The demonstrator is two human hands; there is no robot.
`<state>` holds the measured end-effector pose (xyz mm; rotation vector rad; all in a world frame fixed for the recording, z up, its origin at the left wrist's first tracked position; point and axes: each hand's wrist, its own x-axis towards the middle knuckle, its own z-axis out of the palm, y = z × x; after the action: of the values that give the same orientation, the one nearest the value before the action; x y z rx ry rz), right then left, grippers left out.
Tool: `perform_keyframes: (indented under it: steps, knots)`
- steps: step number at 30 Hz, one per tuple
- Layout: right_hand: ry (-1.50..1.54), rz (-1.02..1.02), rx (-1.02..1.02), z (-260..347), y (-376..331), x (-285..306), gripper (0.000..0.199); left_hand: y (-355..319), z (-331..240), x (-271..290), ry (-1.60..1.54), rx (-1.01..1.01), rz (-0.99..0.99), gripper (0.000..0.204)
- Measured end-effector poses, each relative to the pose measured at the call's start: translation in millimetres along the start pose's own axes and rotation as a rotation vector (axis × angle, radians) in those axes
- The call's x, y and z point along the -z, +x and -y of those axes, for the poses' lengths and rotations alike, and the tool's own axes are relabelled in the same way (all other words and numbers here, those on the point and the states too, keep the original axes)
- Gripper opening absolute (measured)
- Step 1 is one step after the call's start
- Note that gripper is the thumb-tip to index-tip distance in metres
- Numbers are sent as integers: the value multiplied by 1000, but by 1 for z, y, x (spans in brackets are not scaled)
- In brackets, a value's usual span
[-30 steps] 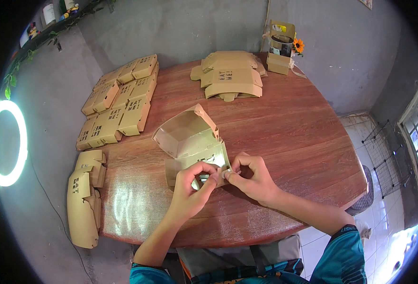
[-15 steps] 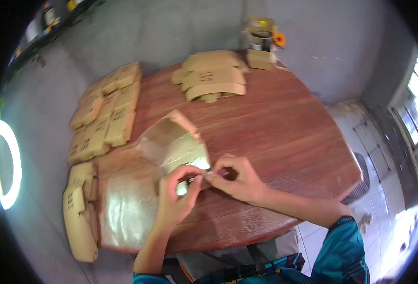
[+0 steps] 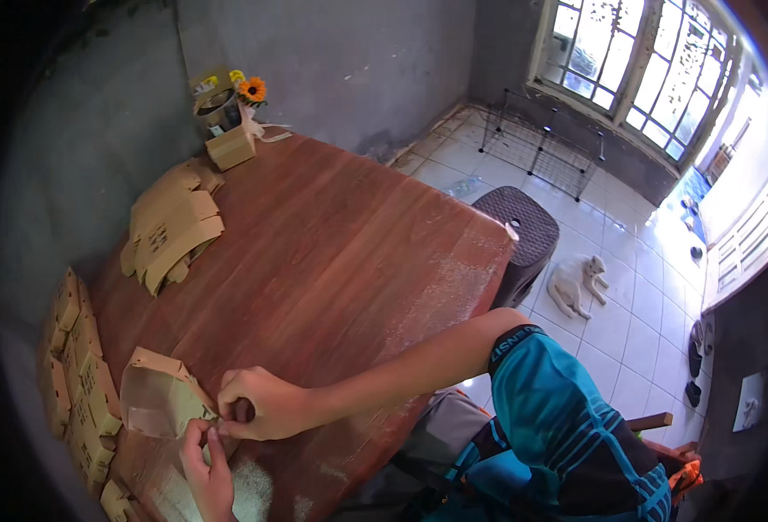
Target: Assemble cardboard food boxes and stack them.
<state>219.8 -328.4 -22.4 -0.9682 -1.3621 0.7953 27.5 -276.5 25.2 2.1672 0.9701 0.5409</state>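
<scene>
A partly folded brown cardboard box (image 3: 147, 402) with raised walls rests on the wooden table at the lower left. My right hand (image 3: 271, 404) is closed, thumb and fingers pinching at the box's near right corner. Just below it, my left hand (image 3: 207, 474) pinches the same corner, its fingertips almost touching those of the right. The exact flap between the fingertips is hidden by them. The inside of the box looks pale and shiny.
Folded cardboard boxes (image 3: 84, 383) line the table's left edge. A stack of flat cardboard blanks (image 3: 175, 226) lies farther back, near a small carton (image 3: 232, 148) with an orange flower. Beyond the wooden table (image 3: 332, 235) are a dark woven stool (image 3: 519, 224) and a white cat (image 3: 578, 285).
My view has swung to the right, so the table and box appear farther left and the window, stool and cat show. Both hands still pinch the box's corner.
</scene>
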Motion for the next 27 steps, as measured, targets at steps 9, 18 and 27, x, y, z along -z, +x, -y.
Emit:
perform_keyframes:
  steps: [9, 18, 27]
  knots:
    - [27, -69, -43, -9, 1, -4, 16, 2, 31, -7, -13, -67, -87, 11]
    - [48, -63, 149, -9, -3, -10, 18, -5, 19, -18, 78, -119, -235, 10]
    - [-166, 122, 112, 12, -1, 5, 25, 14, 3, -12, -3, -195, -199, 16]
